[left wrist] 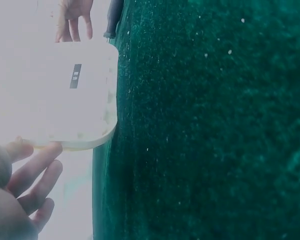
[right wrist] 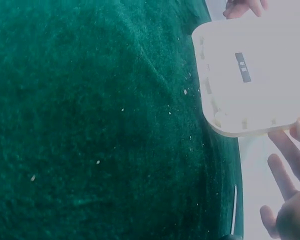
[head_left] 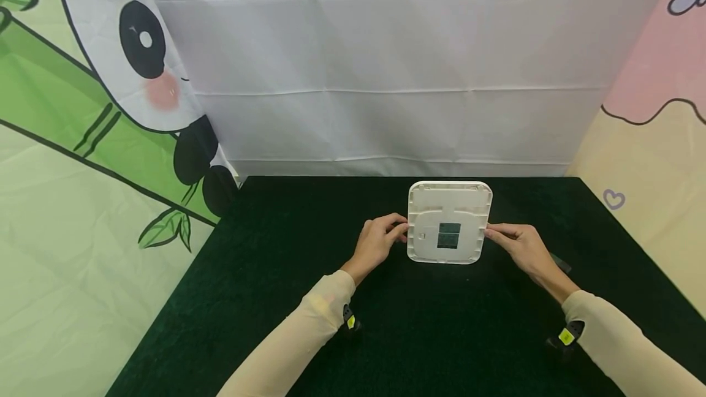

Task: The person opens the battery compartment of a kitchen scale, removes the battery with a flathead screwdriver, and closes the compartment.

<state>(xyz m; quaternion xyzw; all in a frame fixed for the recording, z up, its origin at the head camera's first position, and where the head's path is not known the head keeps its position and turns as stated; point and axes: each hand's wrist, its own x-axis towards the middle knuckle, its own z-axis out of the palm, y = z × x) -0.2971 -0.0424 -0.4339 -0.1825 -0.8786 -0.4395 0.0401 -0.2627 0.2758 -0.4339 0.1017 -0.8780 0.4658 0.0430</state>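
Observation:
A white square plastic cover (head_left: 425,238) with rounded corners and a ribbed rim is held up above the dark green cloth, its face toward the head camera. Two dark rectangles sit side by side low on that face. My left hand (head_left: 377,238) pinches the left edge between thumb and fingers. At the opposite edge, my right hand (head_left: 518,247) grips with thumb and forefinger, and its other fingers are extended in the right wrist view. Glare washes out much of the cover (left wrist: 95,110) in both wrist views.
Green cloth (head_left: 309,219) covers the table, with small pale specks on it. Beside my right wrist lies a partly hidden dark object (head_left: 561,262); in the right wrist view a thin pale rod (right wrist: 234,210) shows. A white curtain (head_left: 386,78) hangs behind, with printed cartoon cloth at both sides.

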